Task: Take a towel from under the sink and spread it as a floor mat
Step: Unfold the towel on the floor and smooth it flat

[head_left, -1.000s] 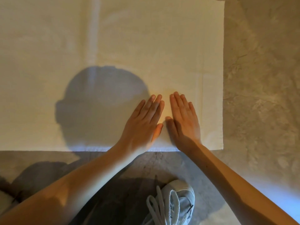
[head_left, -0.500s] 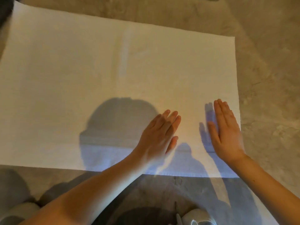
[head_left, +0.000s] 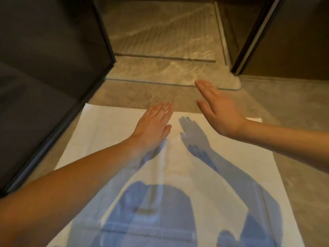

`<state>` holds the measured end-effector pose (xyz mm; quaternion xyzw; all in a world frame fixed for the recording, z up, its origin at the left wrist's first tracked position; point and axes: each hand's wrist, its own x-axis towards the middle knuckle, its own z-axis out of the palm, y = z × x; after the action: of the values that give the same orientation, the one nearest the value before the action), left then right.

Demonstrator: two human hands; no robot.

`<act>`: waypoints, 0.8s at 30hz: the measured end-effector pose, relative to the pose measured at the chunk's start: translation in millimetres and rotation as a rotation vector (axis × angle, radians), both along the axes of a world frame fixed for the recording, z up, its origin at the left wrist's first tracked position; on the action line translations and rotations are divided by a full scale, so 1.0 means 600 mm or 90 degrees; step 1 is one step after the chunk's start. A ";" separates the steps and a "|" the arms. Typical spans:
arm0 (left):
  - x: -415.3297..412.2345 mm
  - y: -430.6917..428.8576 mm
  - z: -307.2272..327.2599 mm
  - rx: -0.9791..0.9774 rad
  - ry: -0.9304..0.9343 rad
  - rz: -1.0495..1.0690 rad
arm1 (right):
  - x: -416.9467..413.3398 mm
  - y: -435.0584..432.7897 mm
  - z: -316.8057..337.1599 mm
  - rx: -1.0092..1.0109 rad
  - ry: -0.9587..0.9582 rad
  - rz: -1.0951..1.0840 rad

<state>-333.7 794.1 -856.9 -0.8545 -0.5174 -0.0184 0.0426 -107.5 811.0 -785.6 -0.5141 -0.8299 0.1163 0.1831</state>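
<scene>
A white towel [head_left: 110,136] lies spread flat on the grey stone floor, running from the bottom of the view up to its middle. My left hand [head_left: 153,124] is flat, fingers straight and together, low over the towel's far edge. My right hand [head_left: 219,109] is raised above the towel, palm turned left, fingers extended, holding nothing. Its shadow falls on the towel below it. Blue shadows of my head and arms cover the near part of the towel.
A dark cabinet or panel [head_left: 44,72] stands along the left side, close to the towel's left edge. Beyond the towel is a shower area [head_left: 160,38] with a low sill and floor groove. A dark door frame [head_left: 252,36] rises at the right.
The view has tilted up from the floor toward the shower. Both hands left the towel's near edge and moved forward to its far edge; the right hand lifted off the towel.
</scene>
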 end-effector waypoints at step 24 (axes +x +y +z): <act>0.059 0.060 -0.213 -0.163 -0.143 0.043 | -0.084 0.030 -0.328 -0.128 -0.121 -0.181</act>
<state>-298.3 830.0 -984.6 -0.8277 -0.5454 -0.0465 -0.1239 -157.7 828.8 -982.7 -0.6505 -0.7466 0.1222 0.0665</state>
